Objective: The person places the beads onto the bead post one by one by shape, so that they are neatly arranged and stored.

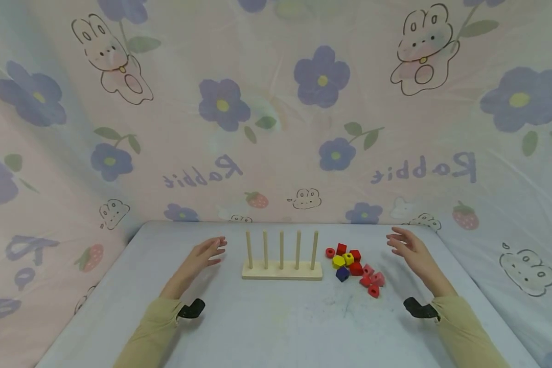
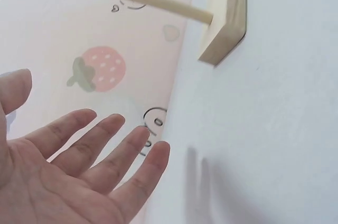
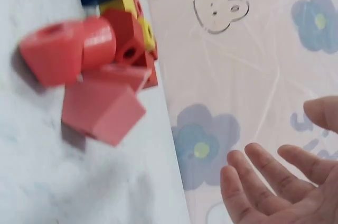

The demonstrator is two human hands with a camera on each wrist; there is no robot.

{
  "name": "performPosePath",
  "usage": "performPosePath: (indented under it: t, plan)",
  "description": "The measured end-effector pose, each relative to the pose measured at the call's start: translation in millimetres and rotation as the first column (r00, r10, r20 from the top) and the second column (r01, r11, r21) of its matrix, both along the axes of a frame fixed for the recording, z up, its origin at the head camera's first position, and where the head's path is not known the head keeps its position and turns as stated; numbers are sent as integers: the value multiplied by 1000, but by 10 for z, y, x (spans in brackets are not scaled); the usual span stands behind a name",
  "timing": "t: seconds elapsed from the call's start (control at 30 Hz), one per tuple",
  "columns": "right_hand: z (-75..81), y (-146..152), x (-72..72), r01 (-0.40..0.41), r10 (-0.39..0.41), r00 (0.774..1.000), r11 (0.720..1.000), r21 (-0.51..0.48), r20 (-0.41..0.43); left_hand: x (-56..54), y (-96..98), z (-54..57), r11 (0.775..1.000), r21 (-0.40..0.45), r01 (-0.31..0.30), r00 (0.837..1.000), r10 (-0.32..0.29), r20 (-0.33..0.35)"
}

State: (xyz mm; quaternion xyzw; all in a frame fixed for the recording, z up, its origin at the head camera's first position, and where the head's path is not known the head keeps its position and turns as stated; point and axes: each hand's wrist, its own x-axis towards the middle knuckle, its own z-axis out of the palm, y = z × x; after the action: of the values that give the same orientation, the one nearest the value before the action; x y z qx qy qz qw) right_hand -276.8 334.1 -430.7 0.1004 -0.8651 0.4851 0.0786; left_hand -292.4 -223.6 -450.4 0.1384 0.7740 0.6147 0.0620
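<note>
A wooden peg stand (image 1: 282, 274) with several upright pegs is on the table, between the two hands. To its left hovers the left hand (image 1: 201, 258), fingers spread and relaxed, holding nothing; its palm shows in the left wrist view. Right of the stand lies a loose pile of beads with holes: red beads (image 1: 356, 269), yellow beads (image 1: 338, 261), a dark blue bead (image 1: 342, 274) and pink beads (image 1: 377, 279). Beyond the pile on the right, the right hand (image 1: 411, 250) is held in the air, fingers loosely extended, touching nothing.
The white table (image 1: 276, 327) bears faint scuff marks near the beads. Behind it hangs a curtain (image 1: 276, 143) printed with rabbits, flowers and strawberries, which also runs along both sides. A black wrist strap piece (image 1: 191, 308) sticks out from the left sleeve, another (image 1: 419, 308) from the right.
</note>
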Motion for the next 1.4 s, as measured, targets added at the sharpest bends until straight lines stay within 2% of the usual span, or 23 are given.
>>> performPosePath:
  t: [0.2, 0.37, 0.57, 0.77, 0.97, 1.1, 1.17, 1.27, 1.33, 1.4]
  plan:
    - [-1, -151, 189, -26, 30, 998, 997, -69, 62, 134, 107, -74, 999, 31, 26, 996, -29, 81]
    - [-17, -326, 314, -84, 90, 992, 994, -67, 87, 182, 201, -162, 997, 20, 72, 994, -73, 82]
    - [-49, -556, 377, -148, 158, 981, 985, -90, 115, 155, 313, -248, 998, -27, 55, 997, -53, 64]
    - [-169, -734, 393, -199, 195, 976, 979, 35, 98, 120, 400, -297, 994, -98, 49, 999, -49, 7]
    - [-256, -855, 396, -208, 200, 976, 974, 91, 88, 47, 439, -378, 994, -96, 61, 997, -65, -38]
    - [-268, -914, 390, -176, 167, 983, 975, 133, 75, 12, 466, -403, 993, -81, 83, 994, -89, -70]
    - [-271, -937, 388, -157, 149, 987, 974, 164, 61, 37, 496, -342, 992, -79, 100, 990, -106, -87]
    - [-302, -960, 356, -131, 127, 991, 968, 216, 34, 14, 510, -351, 990, -97, 105, 987, -116, -114]
    - [-326, -983, 338, -112, 110, 994, 964, 242, 21, -5, 503, -370, 989, -108, 100, 986, -113, -124]
    - [-347, -1013, 323, -85, 86, 996, 959, 270, 10, -58, 476, -459, 989, -113, 97, 985, -112, -131]
